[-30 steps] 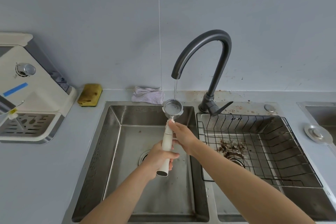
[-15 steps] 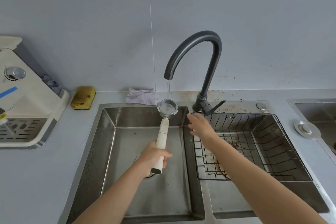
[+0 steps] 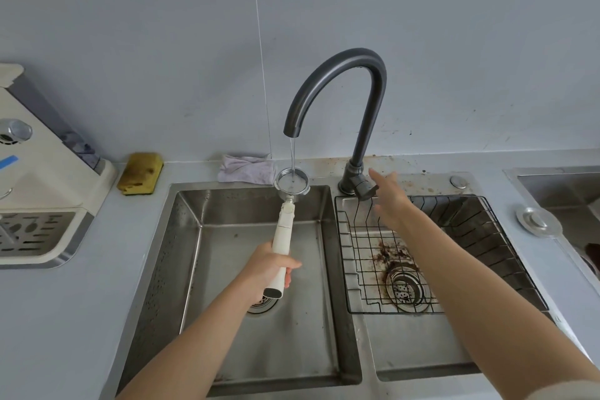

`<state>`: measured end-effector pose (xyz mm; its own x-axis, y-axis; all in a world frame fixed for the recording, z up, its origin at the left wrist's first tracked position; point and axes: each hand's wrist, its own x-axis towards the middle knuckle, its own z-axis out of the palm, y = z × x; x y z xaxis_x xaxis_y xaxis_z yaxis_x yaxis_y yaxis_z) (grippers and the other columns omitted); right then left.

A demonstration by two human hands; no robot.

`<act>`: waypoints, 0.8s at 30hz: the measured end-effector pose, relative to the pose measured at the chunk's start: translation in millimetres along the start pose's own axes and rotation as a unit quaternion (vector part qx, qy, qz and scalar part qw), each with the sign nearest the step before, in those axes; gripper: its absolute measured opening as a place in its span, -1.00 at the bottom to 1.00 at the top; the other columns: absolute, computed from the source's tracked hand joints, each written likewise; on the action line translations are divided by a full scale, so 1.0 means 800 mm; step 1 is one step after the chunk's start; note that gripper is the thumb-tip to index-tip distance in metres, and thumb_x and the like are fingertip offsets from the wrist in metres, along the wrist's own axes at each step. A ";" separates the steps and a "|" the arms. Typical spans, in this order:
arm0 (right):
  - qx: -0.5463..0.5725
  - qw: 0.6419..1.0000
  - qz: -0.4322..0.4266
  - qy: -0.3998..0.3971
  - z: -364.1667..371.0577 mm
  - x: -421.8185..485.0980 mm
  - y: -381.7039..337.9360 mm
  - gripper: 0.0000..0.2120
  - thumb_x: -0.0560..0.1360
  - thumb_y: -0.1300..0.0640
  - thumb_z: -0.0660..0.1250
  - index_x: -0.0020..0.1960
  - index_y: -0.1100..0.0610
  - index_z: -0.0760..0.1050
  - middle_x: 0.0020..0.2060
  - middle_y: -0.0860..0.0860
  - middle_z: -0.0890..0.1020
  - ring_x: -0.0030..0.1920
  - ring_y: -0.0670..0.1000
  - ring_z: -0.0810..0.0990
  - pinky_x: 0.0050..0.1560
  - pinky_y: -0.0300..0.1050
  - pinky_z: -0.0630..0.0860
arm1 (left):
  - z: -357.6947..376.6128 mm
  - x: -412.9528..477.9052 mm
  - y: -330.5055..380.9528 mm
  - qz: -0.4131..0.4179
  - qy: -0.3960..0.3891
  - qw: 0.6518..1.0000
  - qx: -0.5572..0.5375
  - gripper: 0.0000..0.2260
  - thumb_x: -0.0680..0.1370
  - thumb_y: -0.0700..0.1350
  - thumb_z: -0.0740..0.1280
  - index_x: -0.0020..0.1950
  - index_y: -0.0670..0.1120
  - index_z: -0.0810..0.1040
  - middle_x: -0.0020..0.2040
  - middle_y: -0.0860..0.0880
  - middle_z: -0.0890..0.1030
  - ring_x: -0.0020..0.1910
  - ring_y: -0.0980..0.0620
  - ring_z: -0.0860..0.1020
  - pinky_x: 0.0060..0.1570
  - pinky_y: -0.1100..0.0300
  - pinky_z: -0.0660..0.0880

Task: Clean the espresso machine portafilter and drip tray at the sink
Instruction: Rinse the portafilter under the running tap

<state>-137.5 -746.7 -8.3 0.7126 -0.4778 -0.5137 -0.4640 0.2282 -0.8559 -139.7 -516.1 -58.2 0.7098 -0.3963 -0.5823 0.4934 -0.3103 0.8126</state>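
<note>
My left hand [image 3: 268, 268] grips the white handle of the portafilter [image 3: 282, 234] over the left sink basin [image 3: 227, 334]. Its metal basket [image 3: 291, 182] sits under a thin stream of water from the dark curved faucet [image 3: 337, 88]. My right hand [image 3: 389, 201] is stretched out with straight fingers beside the faucet lever [image 3: 365, 191], right at it; I cannot tell if it touches. The drip tray [image 3: 32, 234] with its slotted grille sits in the cream espresso machine [image 3: 42, 178] at the left on the counter.
A black wire rack [image 3: 438, 253] lies in the right basin, with coffee grounds around its drain [image 3: 404, 289]. A yellow sponge [image 3: 139, 172] and a crumpled cloth [image 3: 246, 167] lie behind the left basin. A metal sink plug [image 3: 537, 221] rests on the counter at right.
My right hand let go of the portafilter handle and moved right and up to the faucet lever. My left hand kept the basket under the stream.
</note>
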 end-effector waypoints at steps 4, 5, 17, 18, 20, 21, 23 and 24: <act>0.018 1.000 0.013 -0.002 0.002 -0.002 -0.011 -0.28 0.57 -0.02 0.16 0.51 0.14 -0.22 0.51 0.16 -0.02 0.51 0.14 0.00 0.48 0.14 0.05 | -0.003 0.003 -0.001 -0.002 0.002 1.000 -0.001 -0.76 0.39 -0.40 0.33 -0.25 -0.16 0.30 -0.51 -0.05 0.38 -0.64 0.04 0.35 -0.52 0.25 0.35; 0.026 1.000 0.016 -0.005 0.003 -0.004 -0.014 -0.28 0.57 -0.01 0.16 0.51 0.14 -0.23 0.51 0.16 -0.04 0.51 0.13 -0.02 0.48 0.13 0.03 | -0.003 0.003 -0.001 -0.003 0.002 1.000 0.000 -0.76 0.39 -0.40 0.33 -0.25 -0.16 0.30 -0.51 -0.05 0.38 -0.63 0.04 0.35 -0.51 0.25 0.35; 0.057 0.998 0.008 0.010 0.010 -0.019 -0.031 -0.58 0.66 0.14 -0.06 0.49 0.22 0.05 0.49 0.20 0.06 0.49 0.11 0.08 0.45 0.00 0.05 | -0.004 0.003 0.008 0.003 -0.011 1.000 0.010 -0.76 0.39 -0.40 0.33 -0.23 -0.15 0.30 -0.52 -0.03 0.39 -0.63 0.05 0.35 -0.51 0.26 0.36; 0.075 0.997 0.012 0.003 0.011 -0.021 -0.035 -0.58 0.66 0.13 -0.07 0.48 0.23 0.05 0.48 0.20 0.09 0.48 0.11 0.13 0.43 -0.02 0.13 | -0.003 0.003 0.008 0.002 -0.012 1.000 0.010 -0.76 0.40 -0.40 0.33 -0.23 -0.15 0.30 -0.52 -0.03 0.38 -0.63 0.05 0.35 -0.51 0.25 0.36; 0.106 0.994 0.025 -0.008 0.013 -0.026 -0.041 -0.57 0.66 0.11 -0.05 0.48 0.24 0.06 0.47 0.19 0.15 0.45 0.10 0.22 0.32 -0.08 0.29 | -0.003 0.001 0.009 0.002 -0.015 1.000 0.012 -0.76 0.40 -0.40 0.33 -0.23 -0.15 0.30 -0.52 -0.03 0.38 -0.63 0.05 0.35 -0.51 0.25 0.36; 0.109 0.994 0.028 -0.012 0.012 -0.028 -0.042 -0.55 0.65 0.11 -0.02 0.49 0.24 0.04 0.47 0.18 0.16 0.44 0.10 0.24 0.26 -0.10 0.34 | -0.002 0.000 0.009 0.002 -0.017 1.000 0.013 -0.76 0.40 -0.40 0.33 -0.23 -0.15 0.31 -0.52 -0.03 0.38 -0.62 0.05 0.35 -0.51 0.25 0.36; 0.082 0.996 0.026 -0.016 0.010 -0.028 -0.040 -0.45 0.63 0.11 0.04 0.51 0.24 -0.13 0.48 0.18 0.12 0.44 0.10 0.24 0.19 -0.09 0.35 | -0.002 -0.003 0.010 0.003 -0.017 1.000 0.016 -0.76 0.40 -0.40 0.33 -0.23 -0.15 0.31 -0.52 -0.03 0.39 -0.62 0.05 0.36 -0.51 0.25 0.36; 0.053 0.998 0.019 -0.011 0.009 -0.025 -0.037 -0.41 0.63 0.12 0.05 0.51 0.23 -0.20 0.49 0.19 0.09 0.44 0.11 0.22 0.23 -0.07 0.31 | -0.003 -0.004 0.010 0.003 -0.016 1.000 0.016 -0.76 0.40 -0.40 0.33 -0.23 -0.15 0.31 -0.52 -0.03 0.39 -0.62 0.05 0.36 -0.51 0.24 0.36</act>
<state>-134.3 -737.9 27.2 0.7075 -0.4482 -0.5464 -0.4333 0.3357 -0.8364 -137.0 -515.4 -49.7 0.6957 -0.4259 -0.5785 0.4725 -0.3352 0.8151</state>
